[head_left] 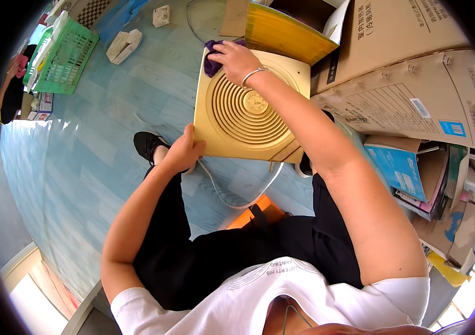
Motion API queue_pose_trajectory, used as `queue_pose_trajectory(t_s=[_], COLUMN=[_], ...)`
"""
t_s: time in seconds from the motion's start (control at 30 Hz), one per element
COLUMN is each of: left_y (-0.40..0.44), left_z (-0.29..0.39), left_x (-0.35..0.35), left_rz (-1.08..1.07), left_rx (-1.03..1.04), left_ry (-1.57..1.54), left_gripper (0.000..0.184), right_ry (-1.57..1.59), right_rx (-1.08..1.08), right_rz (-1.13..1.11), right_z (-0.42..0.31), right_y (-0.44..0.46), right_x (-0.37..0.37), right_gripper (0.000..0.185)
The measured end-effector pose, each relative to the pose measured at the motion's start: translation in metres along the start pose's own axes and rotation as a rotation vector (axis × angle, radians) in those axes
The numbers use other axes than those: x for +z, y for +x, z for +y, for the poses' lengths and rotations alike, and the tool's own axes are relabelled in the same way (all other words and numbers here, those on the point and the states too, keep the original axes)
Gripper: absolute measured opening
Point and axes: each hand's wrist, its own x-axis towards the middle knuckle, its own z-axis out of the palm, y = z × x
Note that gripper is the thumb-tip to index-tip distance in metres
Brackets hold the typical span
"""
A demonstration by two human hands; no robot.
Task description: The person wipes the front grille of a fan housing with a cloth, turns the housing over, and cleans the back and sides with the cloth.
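Observation:
A yellowish square panel (254,109) with raised concentric rings and a round emblem in the centre is held in front of me, above the floor between my feet. My left hand (184,149) grips its near left corner, fingers wrapped round the edge. At the far left corner my right hand (236,61), with a bracelet at the wrist, presses a dark purple cloth (213,58) against the surface. A white cord (232,205) loops below the near edge of the panel.
Large cardboard boxes (405,95) stand close on the right, with an open yellow-sided box (290,36) ahead. A green basket (65,56) and another person's arm are at the far left. Small white boxes (161,16) lie on the floor. Something orange (260,212) sits beneath me.

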Motion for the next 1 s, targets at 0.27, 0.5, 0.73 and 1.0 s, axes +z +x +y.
queue_pose_trajectory(t_s=[0.27, 0.5, 0.73, 1.0], left_y=[-0.003, -0.005, -0.002, 0.002], left_z=[0.002, 0.014, 0.006, -0.007], left_x=[-0.006, -0.011, -0.014, -0.013], left_rz=[-0.019, -0.028, -0.032, -0.041], left_rx=[-0.021, -0.104, -0.009, -0.008], left_ry=[0.039, 0.130, 0.220, 0.167], left_gripper=[0.040, 0.047, 0.048, 0.048], right_ry=[0.331, 0.235, -0.022, -0.106], right_rx=[-0.483, -0.498, 0.001, 0.131], right_rz=[-0.089, -0.200, -0.060, -0.297], right_z=[-0.050, -0.048, 0.027, 0.031], right_y=[-0.069, -0.119, -0.116, -0.193], right_x=[-0.009, -0.029, -0.055, -0.067], right_gripper=[0.044, 0.043, 0.025, 0.013])
